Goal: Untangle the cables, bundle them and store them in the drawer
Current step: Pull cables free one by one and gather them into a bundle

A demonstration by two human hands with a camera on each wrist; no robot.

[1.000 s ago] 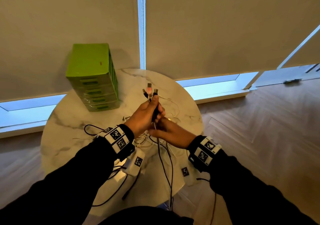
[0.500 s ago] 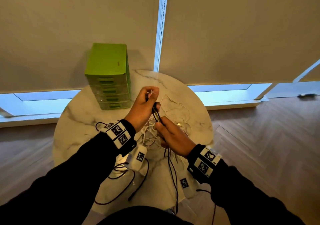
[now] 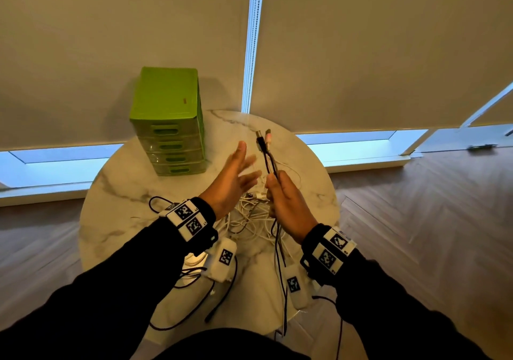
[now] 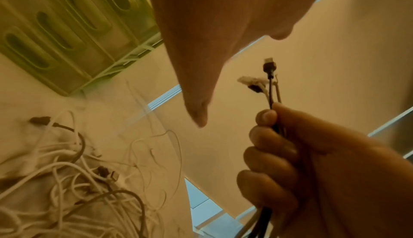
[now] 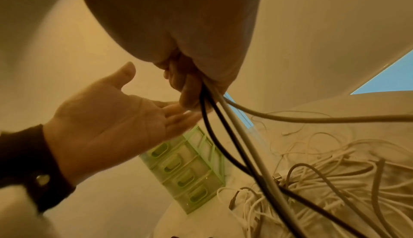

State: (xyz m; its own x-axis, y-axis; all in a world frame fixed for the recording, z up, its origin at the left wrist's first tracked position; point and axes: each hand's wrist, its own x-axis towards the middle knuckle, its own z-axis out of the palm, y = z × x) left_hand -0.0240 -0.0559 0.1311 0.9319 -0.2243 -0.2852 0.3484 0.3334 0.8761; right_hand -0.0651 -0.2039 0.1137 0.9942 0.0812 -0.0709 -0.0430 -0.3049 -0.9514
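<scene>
My right hand grips a bunch of cables, black and white, with their plugs pointing up above the fist. From the left wrist view the same fist wraps the cables below the plugs. The cables trail from the fist down to a tangle of mostly white cables on the round marble table. My left hand hovers just left of the plugs with fingers spread and palm bare. A green drawer unit stands at the table's back left, all drawers shut.
Black cables hang over the table's near edge by my body. Two white tagged pouches dangle under my wrists. Roller blinds cover the window behind the table. Wooden floor lies to the right.
My left hand has let go of the cable ends and opened beside them. My right hand has moved up the cables and now holds the bunch alone, plugs upright.
</scene>
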